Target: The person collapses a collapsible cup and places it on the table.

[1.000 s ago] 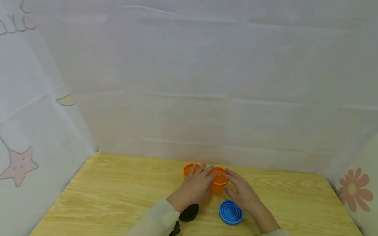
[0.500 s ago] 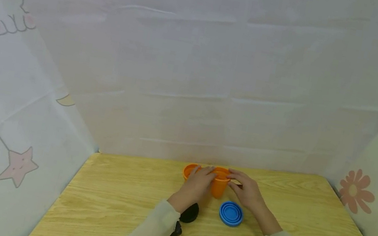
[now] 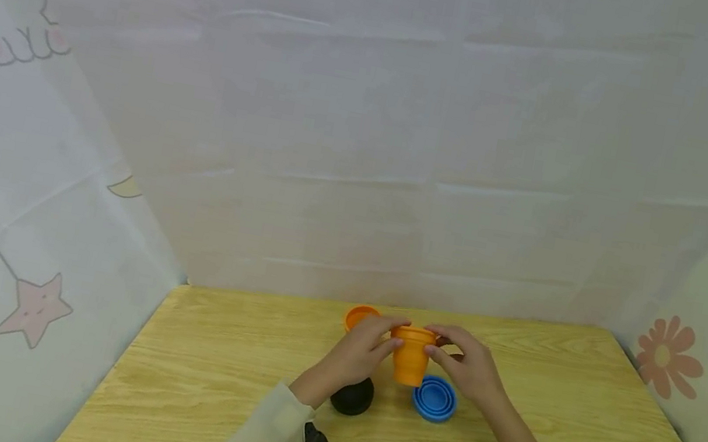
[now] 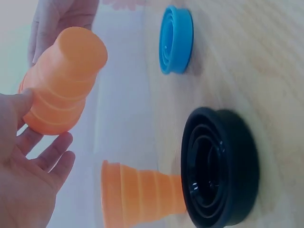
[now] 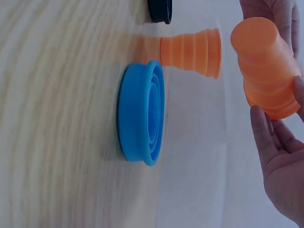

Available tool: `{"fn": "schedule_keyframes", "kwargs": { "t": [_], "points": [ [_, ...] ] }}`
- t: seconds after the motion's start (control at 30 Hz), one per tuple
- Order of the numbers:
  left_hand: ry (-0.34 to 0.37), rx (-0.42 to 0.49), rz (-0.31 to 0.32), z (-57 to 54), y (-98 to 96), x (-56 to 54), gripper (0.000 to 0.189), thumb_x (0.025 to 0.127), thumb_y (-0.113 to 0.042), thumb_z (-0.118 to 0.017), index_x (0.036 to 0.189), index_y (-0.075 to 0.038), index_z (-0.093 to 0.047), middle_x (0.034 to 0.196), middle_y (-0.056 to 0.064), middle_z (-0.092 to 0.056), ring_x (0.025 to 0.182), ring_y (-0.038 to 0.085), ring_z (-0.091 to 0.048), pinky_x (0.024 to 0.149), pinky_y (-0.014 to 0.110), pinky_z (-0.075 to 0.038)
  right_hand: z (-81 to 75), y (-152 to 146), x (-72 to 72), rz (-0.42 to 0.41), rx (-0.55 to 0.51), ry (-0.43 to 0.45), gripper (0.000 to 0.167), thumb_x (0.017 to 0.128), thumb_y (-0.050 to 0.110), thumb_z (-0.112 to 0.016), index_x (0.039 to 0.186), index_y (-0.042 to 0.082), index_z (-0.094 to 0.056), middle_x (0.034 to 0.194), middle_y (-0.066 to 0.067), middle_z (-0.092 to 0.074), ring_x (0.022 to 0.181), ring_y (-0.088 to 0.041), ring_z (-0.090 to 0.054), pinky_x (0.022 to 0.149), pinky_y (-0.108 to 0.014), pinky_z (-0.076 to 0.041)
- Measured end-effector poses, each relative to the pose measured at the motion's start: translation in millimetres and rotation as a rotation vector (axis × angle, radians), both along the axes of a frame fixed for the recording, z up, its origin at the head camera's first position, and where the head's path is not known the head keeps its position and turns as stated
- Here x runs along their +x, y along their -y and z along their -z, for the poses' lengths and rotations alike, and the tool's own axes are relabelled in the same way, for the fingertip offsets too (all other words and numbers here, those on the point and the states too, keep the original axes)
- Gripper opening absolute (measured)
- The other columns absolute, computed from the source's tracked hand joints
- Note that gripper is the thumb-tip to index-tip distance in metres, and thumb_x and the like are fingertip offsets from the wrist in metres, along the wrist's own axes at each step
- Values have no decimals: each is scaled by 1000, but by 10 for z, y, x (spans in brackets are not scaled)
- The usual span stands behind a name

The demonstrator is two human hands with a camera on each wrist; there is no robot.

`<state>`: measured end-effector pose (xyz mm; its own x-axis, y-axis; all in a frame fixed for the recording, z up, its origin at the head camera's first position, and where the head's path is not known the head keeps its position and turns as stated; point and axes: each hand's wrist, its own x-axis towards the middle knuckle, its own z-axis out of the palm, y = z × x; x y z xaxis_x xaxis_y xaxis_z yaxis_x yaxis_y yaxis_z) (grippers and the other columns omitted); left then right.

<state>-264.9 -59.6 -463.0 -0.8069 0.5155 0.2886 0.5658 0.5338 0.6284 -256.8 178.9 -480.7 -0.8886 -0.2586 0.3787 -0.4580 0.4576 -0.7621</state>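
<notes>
An orange collapsible cup (image 3: 410, 357), extended, is held up off the table between both hands, its base tilted toward me. My left hand (image 3: 363, 351) grips the rim from the left, thumb on the near side. On the opposite side my right hand (image 3: 469, 366) pinches the rim between thumb and fingers. Behind the left hand stands a second extended orange cup (image 4: 142, 194), upright on the table. A collapsed black cup (image 4: 221, 168) lies by the left wrist. Below the held cup sits a collapsed blue cup (image 5: 140, 114), flat on the wood.
The wood-grain table (image 3: 206, 377) extends to both sides of the cups. A pale fabric backdrop (image 3: 341, 132) rises at its back edge, with printed side panels left and right.
Both hands have lifted the orange cup off the table and brought it nearer, tipping its base toward me. The right hand has closed on its rim. The other cups stay put.
</notes>
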Motion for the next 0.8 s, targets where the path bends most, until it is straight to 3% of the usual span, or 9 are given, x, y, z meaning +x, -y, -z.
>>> {"fn": "schedule_keyframes", "kwargs": {
  "t": [0.27, 0.37, 0.57, 0.8],
  "points": [
    [135, 182, 29, 31, 96, 195, 44, 106, -33, -55, 144, -12, -55, 136, 4, -63, 120, 20, -61, 103, 39, -51, 52, 90, 184, -37, -105, 130, 37, 99, 25, -67, 131, 7, -64, 128, -12, -64, 114, -29, -62, 94, -37, -57],
    [176, 234, 42, 63, 144, 258, 42, 104, -32, -58, 140, -10, -57, 132, 6, -65, 119, 20, -63, 103, 35, -51, 103, 130, 233, -55, -122, 159, 37, 100, 26, -66, 132, 8, -63, 130, -11, -64, 115, -28, -62, 94, -34, -57],
    [238, 313, 6, 140, 240, 382, 37, 103, -29, -61, 134, -9, -61, 124, 6, -68, 113, 21, -65, 97, 31, -54, 130, 218, 329, -105, -154, 250, 39, 101, 29, -64, 136, 11, -62, 126, -7, -66, 111, -18, -62, 92, -25, -53],
    [310, 381, -13, 197, 301, 544, 33, 102, -26, -63, 130, -7, -63, 120, 8, -69, 107, 22, -65, 90, 25, -54, 141, 258, 438, -229, -180, 287, 33, 104, 23, -60, 135, 11, -60, 121, -10, -65, 104, -20, -63, 87, -35, -57]
  ]
}}
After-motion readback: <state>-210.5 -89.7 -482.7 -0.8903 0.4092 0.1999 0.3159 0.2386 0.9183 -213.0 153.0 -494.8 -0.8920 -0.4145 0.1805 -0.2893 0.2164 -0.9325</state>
